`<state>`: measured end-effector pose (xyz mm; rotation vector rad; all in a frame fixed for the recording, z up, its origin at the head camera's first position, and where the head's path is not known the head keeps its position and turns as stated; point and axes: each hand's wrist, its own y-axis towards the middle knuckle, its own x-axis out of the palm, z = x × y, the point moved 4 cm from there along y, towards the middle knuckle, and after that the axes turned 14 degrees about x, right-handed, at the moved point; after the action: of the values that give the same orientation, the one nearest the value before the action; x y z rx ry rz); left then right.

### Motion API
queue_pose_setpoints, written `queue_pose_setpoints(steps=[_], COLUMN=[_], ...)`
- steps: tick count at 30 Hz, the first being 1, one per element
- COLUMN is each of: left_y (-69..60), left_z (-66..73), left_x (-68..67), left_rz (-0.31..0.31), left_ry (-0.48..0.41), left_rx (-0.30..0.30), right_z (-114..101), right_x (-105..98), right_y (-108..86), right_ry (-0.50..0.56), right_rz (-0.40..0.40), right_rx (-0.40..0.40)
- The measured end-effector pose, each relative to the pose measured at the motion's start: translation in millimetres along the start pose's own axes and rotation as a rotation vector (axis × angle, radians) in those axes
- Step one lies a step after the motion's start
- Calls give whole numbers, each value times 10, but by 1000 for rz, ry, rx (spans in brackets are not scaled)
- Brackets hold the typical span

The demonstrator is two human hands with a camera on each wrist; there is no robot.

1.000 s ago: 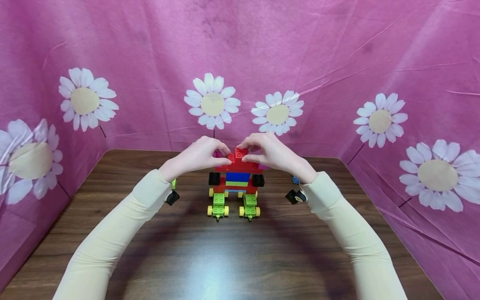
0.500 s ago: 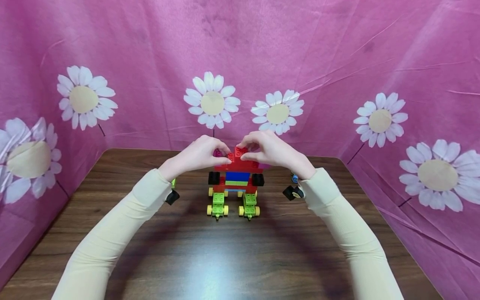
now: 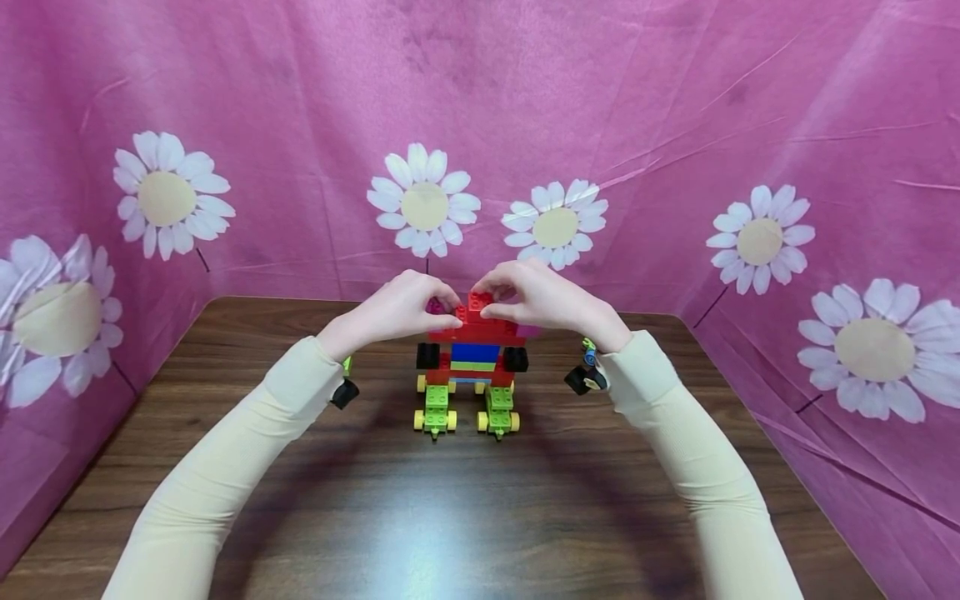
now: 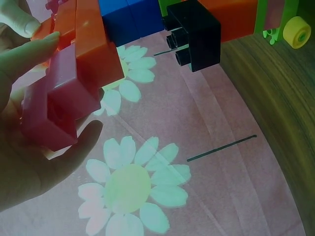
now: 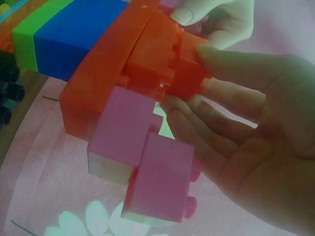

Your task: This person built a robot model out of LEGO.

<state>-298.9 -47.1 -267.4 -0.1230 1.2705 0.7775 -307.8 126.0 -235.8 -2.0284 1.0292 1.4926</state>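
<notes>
A tall toy brick figure [image 3: 475,354] stands on the table in the head view. It has a blue middle, black bricks at both sides and green wheeled bases. My right hand [image 3: 536,296] pinches a small red brick [image 5: 189,66] at the very top, thumb in front and fingers behind. On the other side, my left hand [image 3: 401,304] grips the red brick [image 5: 150,51] just below, its thumb against the front. Stepped pink bricks [image 5: 123,132] jut from the figure's side in the right wrist view. Similar pink bricks [image 4: 64,93] lie between my left fingers in the left wrist view.
The figure rests on green bases with yellow wheels [image 3: 498,417] on a brown wooden table [image 3: 337,500]. A pink cloth [image 3: 480,100] with white daisies hangs behind and at both sides. Dark wrist devices [image 3: 585,380] hang below both cuffs.
My right hand has shifted slightly left and up, and the small top red brick has moved slightly left with it. My left hand stays nearly in place. The figure's base has not visibly moved.
</notes>
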Motion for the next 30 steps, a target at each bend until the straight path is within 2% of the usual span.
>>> queue_pose_setpoints(steps=[11, 22, 30], left_y=[-9, -11, -15], left_z=[5, 28, 37], left_x=[-2, -13, -20], left_rz=[-7, -19, -14], left_ry=[0, 21, 22], left_rx=[-14, -44, -35], right_z=[26, 55, 50], right_x=[31, 38, 32], right_y=[-6, -30, -77], right_ry=[-6, 16, 63], right_rz=[-2, 63, 109], right_rx=[23, 16, -10])
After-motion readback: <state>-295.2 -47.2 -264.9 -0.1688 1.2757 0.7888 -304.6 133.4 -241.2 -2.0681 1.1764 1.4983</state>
